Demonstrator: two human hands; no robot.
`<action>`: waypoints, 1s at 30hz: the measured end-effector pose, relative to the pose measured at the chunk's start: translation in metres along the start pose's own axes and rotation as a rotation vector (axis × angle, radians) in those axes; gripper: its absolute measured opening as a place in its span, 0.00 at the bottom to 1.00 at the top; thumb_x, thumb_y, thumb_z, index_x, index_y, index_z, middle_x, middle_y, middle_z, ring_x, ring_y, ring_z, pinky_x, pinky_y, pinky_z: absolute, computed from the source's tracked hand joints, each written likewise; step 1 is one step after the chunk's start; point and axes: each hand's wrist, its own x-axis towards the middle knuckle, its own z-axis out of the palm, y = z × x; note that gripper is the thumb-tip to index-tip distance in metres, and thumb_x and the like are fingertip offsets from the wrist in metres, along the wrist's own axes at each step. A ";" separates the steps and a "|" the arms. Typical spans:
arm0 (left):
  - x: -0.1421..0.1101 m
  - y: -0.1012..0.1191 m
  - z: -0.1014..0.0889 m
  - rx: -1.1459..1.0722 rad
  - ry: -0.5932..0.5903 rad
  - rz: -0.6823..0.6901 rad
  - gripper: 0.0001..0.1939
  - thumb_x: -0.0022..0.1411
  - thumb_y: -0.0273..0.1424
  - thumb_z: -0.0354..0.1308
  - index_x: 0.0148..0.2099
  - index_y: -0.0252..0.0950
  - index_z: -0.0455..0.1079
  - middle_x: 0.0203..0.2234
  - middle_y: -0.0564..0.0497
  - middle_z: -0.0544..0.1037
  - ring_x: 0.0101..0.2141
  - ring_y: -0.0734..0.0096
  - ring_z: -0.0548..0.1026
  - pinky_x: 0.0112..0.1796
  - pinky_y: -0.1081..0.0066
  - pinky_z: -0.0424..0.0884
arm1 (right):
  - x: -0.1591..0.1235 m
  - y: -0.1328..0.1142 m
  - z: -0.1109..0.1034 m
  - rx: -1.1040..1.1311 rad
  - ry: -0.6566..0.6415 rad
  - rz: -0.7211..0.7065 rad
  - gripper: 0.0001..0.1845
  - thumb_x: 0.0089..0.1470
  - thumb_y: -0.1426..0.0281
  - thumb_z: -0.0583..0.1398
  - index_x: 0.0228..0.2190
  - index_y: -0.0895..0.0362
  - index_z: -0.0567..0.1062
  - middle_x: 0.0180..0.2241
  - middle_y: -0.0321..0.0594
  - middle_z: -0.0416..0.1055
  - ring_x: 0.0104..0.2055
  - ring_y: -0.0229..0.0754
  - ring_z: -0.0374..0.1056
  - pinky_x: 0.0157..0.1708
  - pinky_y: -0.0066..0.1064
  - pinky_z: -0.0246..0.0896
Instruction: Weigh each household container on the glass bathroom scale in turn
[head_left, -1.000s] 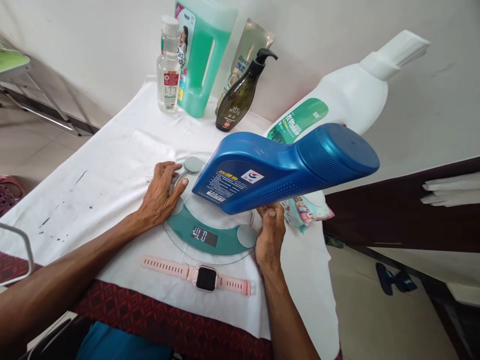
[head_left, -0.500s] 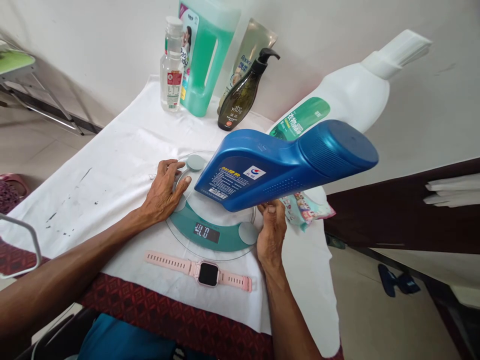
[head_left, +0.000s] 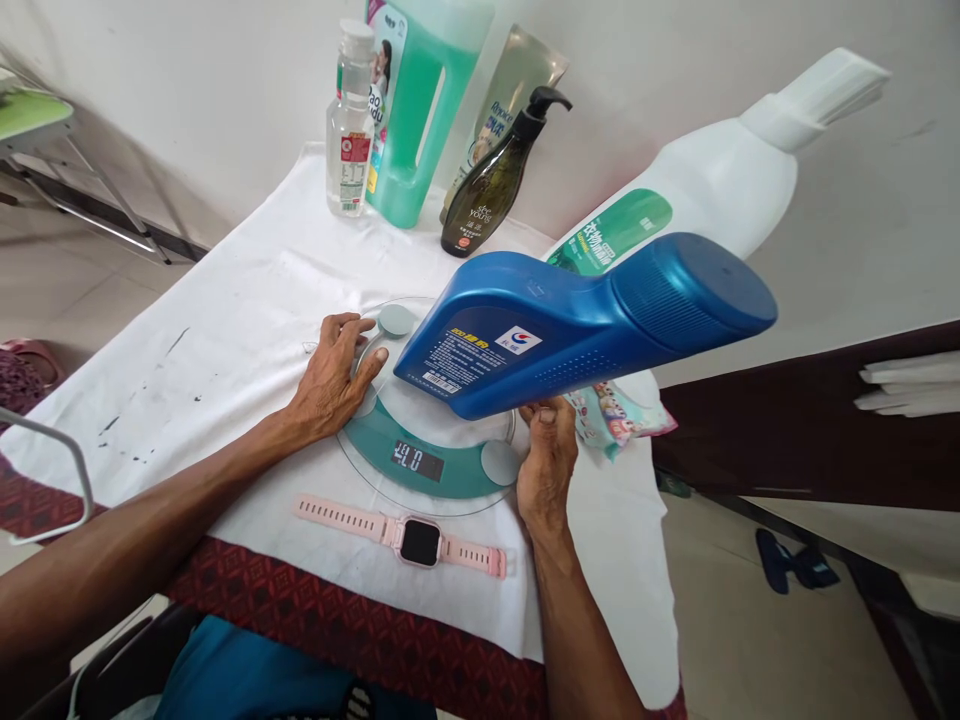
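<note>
A round glass scale [head_left: 390, 480] with a green band lies on the white cloth; its lit display [head_left: 418, 461] is smeared and not fully readable. On it a blue bottle [head_left: 517, 340] with a large ribbed cap stands, looking strongly tilted in this view. My left hand [head_left: 334, 380] rests at the scale's left edge, thumb and fingers apart, holding nothing. At the right edge is my right hand [head_left: 549, 465], its fingers curled beside the scale and partly hidden behind the bottle. A pink smartwatch [head_left: 420, 541] lies flat in front of the scale.
Along the wall stand a clear bottle [head_left: 349, 140], a green jug [head_left: 401, 190], a tube [head_left: 517, 75], a dark pump bottle [head_left: 487, 195] and a white detergent bottle [head_left: 697, 180]. A wipes packet [head_left: 622, 415] lies right. Slippers [head_left: 795, 562] are on the floor.
The whole view has shifted slightly, so things appear a little further right and higher. The display's digits look different. Both hands and the blue bottle keep their places at the scale.
</note>
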 end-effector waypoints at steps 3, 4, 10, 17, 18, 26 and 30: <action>0.000 0.000 0.001 -0.010 0.000 -0.013 0.25 0.76 0.50 0.48 0.63 0.38 0.64 0.61 0.38 0.65 0.48 0.58 0.77 0.54 0.42 0.77 | -0.001 -0.001 0.001 -0.007 0.017 -0.031 0.32 0.65 0.43 0.56 0.58 0.53 0.72 0.61 0.49 0.71 0.65 0.55 0.67 0.67 0.58 0.57; -0.001 0.000 0.001 -0.012 0.004 -0.016 0.25 0.76 0.51 0.48 0.63 0.38 0.64 0.61 0.38 0.64 0.49 0.58 0.77 0.54 0.42 0.77 | -0.001 -0.002 0.002 -0.030 0.036 -0.048 0.33 0.64 0.43 0.57 0.58 0.53 0.72 0.61 0.49 0.71 0.66 0.56 0.66 0.67 0.59 0.57; -0.001 -0.003 0.003 -0.031 0.020 0.000 0.24 0.76 0.48 0.48 0.63 0.38 0.63 0.61 0.38 0.65 0.50 0.57 0.78 0.54 0.43 0.77 | -0.002 -0.030 0.004 -0.045 0.103 -0.179 0.33 0.61 0.45 0.60 0.59 0.50 0.73 0.62 0.47 0.68 0.67 0.59 0.63 0.68 0.62 0.54; 0.000 -0.002 0.003 -0.055 0.035 -0.015 0.27 0.76 0.49 0.48 0.64 0.35 0.64 0.61 0.36 0.65 0.50 0.55 0.79 0.55 0.42 0.77 | 0.020 -0.089 0.040 0.163 0.032 -0.132 0.47 0.45 0.49 0.74 0.62 0.48 0.69 0.55 0.44 0.76 0.55 0.53 0.74 0.60 0.52 0.67; 0.000 -0.002 0.003 -0.058 0.041 -0.019 0.27 0.76 0.49 0.48 0.64 0.35 0.64 0.61 0.36 0.65 0.50 0.55 0.80 0.55 0.42 0.77 | 0.023 -0.094 0.046 0.169 0.056 -0.095 0.46 0.45 0.51 0.75 0.61 0.50 0.70 0.52 0.43 0.77 0.52 0.51 0.75 0.59 0.51 0.69; -0.001 -0.004 0.008 -0.070 0.082 -0.006 0.25 0.76 0.47 0.48 0.64 0.36 0.65 0.60 0.37 0.66 0.51 0.53 0.80 0.55 0.43 0.78 | 0.033 -0.102 0.052 0.229 0.094 -0.008 0.35 0.43 0.59 0.77 0.52 0.55 0.78 0.42 0.40 0.81 0.44 0.49 0.78 0.52 0.48 0.75; -0.002 -0.004 0.009 -0.062 0.076 -0.017 0.25 0.77 0.46 0.48 0.65 0.36 0.64 0.60 0.37 0.65 0.50 0.54 0.79 0.55 0.42 0.77 | 0.072 -0.102 0.049 0.209 0.288 -0.119 0.37 0.46 0.59 0.76 0.55 0.55 0.74 0.50 0.42 0.80 0.50 0.49 0.77 0.56 0.49 0.73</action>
